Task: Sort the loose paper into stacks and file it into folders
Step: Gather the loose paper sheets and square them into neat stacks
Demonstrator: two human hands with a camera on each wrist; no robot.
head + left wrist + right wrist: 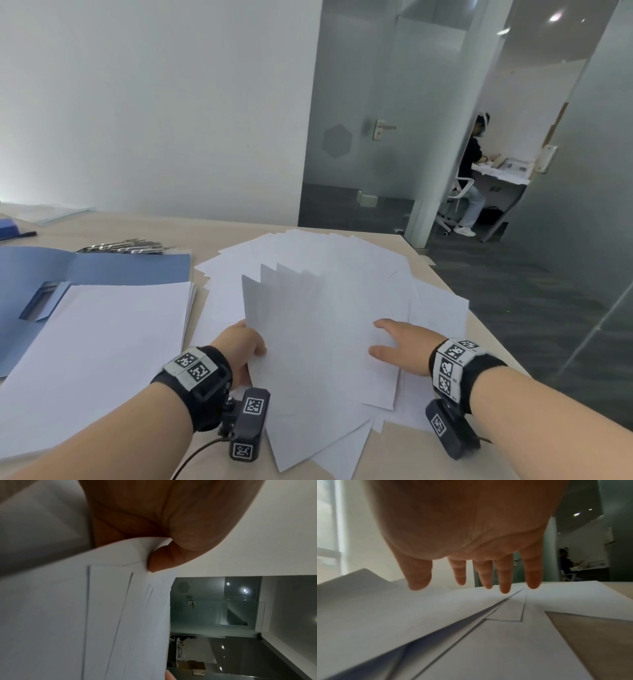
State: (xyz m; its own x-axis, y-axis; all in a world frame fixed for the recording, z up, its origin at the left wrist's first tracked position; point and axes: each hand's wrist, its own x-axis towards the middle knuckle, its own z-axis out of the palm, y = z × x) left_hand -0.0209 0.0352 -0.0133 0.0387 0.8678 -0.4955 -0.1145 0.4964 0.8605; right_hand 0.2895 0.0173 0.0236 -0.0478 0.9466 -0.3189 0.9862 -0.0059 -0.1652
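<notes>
Our left hand [239, 346] pinches the lifted, fanned sheets [318, 335] at lower centre of the frame; our right hand [400, 346] lies flat, fingers spread, on them. Loose paper [342, 250] sprawls beneath; a neat stack [102, 342] fills the blue folder [113, 270] at left.

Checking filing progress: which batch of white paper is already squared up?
The neat stack lying on the open blue folder, left of the left hand; the loose sheets are fanned.

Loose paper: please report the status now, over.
Left hand grips fanned loose sheets. Right hand open, flat on them. Neat stack lies on blue folder. Nothing blocking.
</notes>
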